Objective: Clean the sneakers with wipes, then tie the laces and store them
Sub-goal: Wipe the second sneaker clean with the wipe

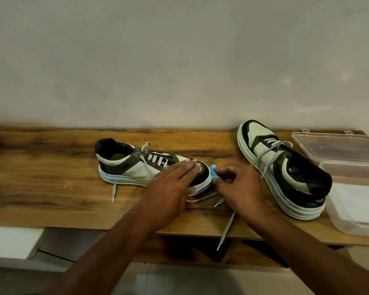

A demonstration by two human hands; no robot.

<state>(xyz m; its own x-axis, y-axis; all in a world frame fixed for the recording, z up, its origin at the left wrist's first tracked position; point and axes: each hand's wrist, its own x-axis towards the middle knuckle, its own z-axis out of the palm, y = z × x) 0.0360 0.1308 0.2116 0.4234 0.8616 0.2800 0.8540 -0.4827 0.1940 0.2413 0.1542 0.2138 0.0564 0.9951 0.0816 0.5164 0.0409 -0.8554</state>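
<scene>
While left hand (168, 188) lies flat on sneaker (149, 165), right hand (237, 186) pinches wipe (213, 171) near shelf edge.

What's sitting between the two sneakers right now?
Head view: the right hand pinching a blue wipe at the left sneaker toe, plus loose lace ends; right sneaker beyond.

Dim, soft pic; edges warped.

No text, label, brand name, number or sign can be read anywhere in the head view. The two green, black and cream lace-up sneakers (149, 165) show no legible logo, and the clear plastic storage box (349, 167) on the wooden shelf carries no readable marking.
</scene>
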